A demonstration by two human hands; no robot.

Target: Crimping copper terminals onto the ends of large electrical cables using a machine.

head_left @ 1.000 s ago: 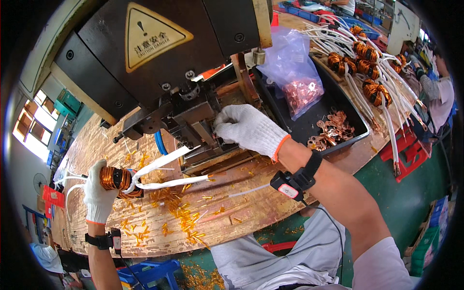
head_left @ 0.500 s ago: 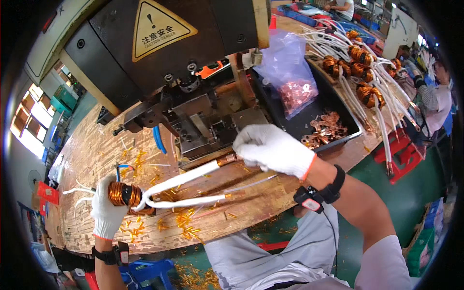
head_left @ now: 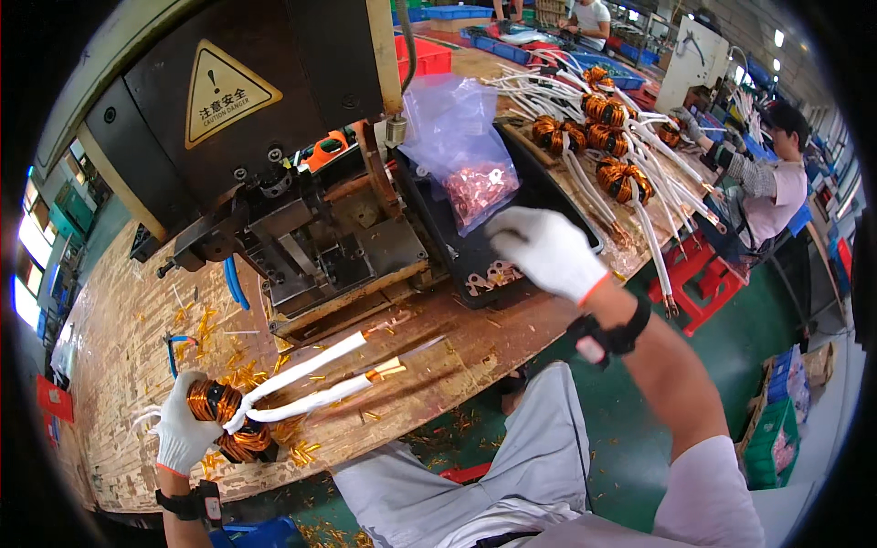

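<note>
My gloved left hand (head_left: pixel 185 425) is closed around a copper-wound coil (head_left: pixel 216 402) with a black core, near the bench's front edge. Two white-sleeved leads (head_left: pixel 315 395) run from the coil to the right. Their bare copper ends lie apart from either hand. My gloved right hand (head_left: pixel 551 253) is over the black tray (head_left: pixel 585 222), its fingers bent down toward loose copper terminals (head_left: pixel 494 278). Those fingers are blurred and partly hidden, so a grip cannot be made out. A plastic bag (head_left: pixel 475 194) of copper pieces lies in the tray beside the hand.
A dark press (head_left: pixel 301 265) with a yellow warning triangle stands behind the leads. Small yellow tube bits (head_left: pixel 247 374) litter the wooden bench. More copper coils (head_left: pixel 624 180) with white leads are piled at the far right. Beyond them sits a person (head_left: pixel 772 196) by a red stool (head_left: pixel 699 283).
My right hand has left the end of the upper lead and moved right over the tray. The left hand keeps hold of the coil. The whole view has swung to the right.
</note>
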